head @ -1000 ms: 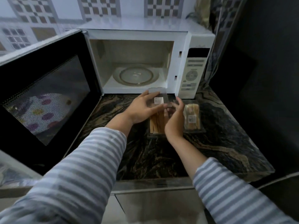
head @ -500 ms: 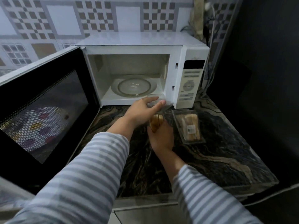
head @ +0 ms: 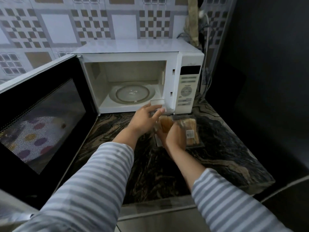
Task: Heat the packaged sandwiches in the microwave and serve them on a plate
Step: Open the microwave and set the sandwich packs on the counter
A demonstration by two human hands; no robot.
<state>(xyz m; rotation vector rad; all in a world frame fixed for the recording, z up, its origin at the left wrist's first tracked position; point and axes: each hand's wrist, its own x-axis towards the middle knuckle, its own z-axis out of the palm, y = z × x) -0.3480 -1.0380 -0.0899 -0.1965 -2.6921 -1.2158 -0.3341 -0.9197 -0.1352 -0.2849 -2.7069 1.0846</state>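
Observation:
A white microwave [head: 140, 52] stands open at the back of the counter, its glass turntable [head: 132, 93] bare. In front of it my left hand [head: 143, 119] holds up the clear lid [head: 158, 106] of a plastic sandwich package. My right hand [head: 173, 136] grips the sandwich [head: 165, 125] from that package and holds it just above the counter. A second packaged sandwich [head: 192, 131], still closed with a label on top, lies just right of my right hand.
The microwave door [head: 43, 114] swings out wide to the left, over the counter's left side. The dark marbled counter [head: 225, 156] extends to the right and toward me. A dark wall closes off the right side. Cables hang behind the microwave.
The package lid has been raised toward the microwave by my left hand. My right hand has closed round the sandwich and lifted it out. The view has tilted up slightly.

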